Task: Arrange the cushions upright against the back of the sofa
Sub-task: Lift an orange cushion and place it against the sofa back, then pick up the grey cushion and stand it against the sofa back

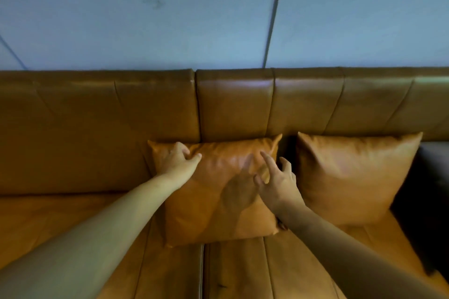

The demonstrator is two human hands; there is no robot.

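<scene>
I am leaning over a tan leather sofa [102, 133], both bare arms reaching toward the middle cushion [209, 192]. That cushion is standing on the seat and leaning against the sofa's backrest, its top edge touching the leather just where two back panels meet.

My left hand [176, 161] is gripping the cushion at its upper left corner. The fingers [182, 147] are curling over the top edge and the thumb is pressing on the front face, so the corner is pinched between them.

My right hand [277, 182] is hanging in front of the cushion's upper right part, fingers spread and loose, grasping nothing. Its index fingertip [263, 154] is lying just over the front face near the top right corner; whether it is actually touching the leather I cannot tell, as the hand is a little blurred. Its shadow is falling on the cushion's face just left of the hand.

A second cushion [352, 177] of the same leather is standing upright to the right, also resting against the backrest, apart from the first one with a dark gap between them. Neither hand is touching it.
</scene>
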